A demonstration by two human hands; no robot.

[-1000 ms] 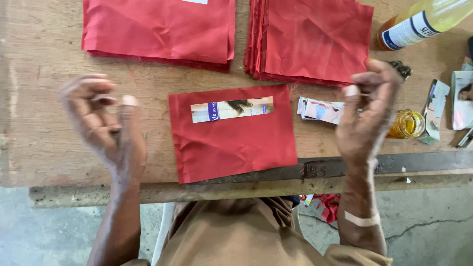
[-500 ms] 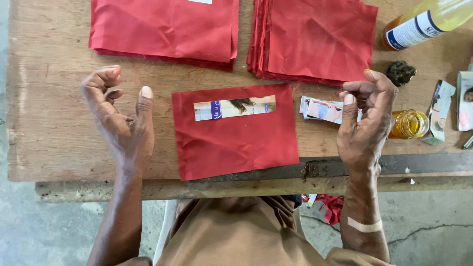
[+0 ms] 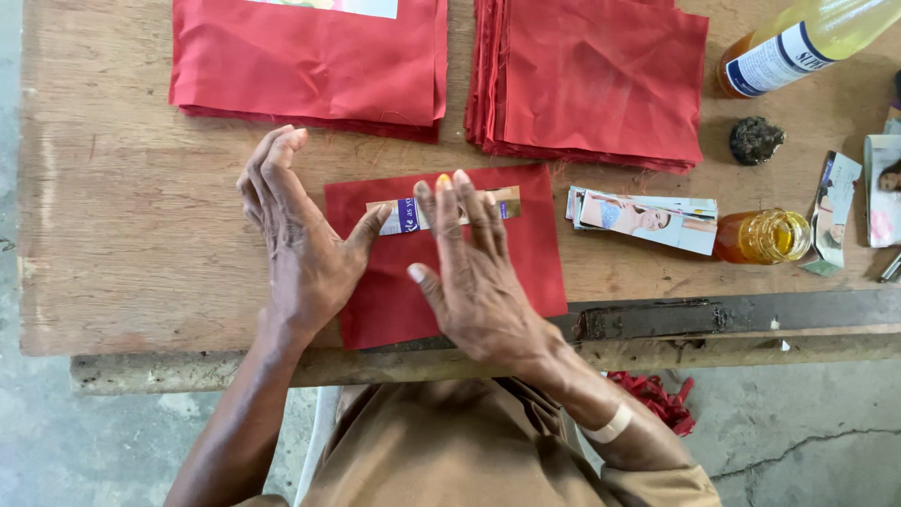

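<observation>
While the red cloth piece (image 3: 450, 272) lies flat at the table's (image 3: 122, 244) near edge, a printed paper strip (image 3: 405, 214) runs left to right across its top, just ahead of both hands. The right hand (image 3: 474, 277) rests flat and unclenched on it, fingertips on the strip; the left hand (image 3: 300, 249), loose and empty, thumbs the strip's left end. Red cloth stacks (image 3: 591, 80) lie beyond, paper cutouts (image 3: 643, 218) and a small jar (image 3: 762, 237) to the right, nothing between.

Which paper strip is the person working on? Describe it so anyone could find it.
On the wooden table, find the single red cloth nearest the person. The strip lies across its top edge, under the right hand's fingers. Unlike the card stack beside it, it sits on cloth.
</observation>
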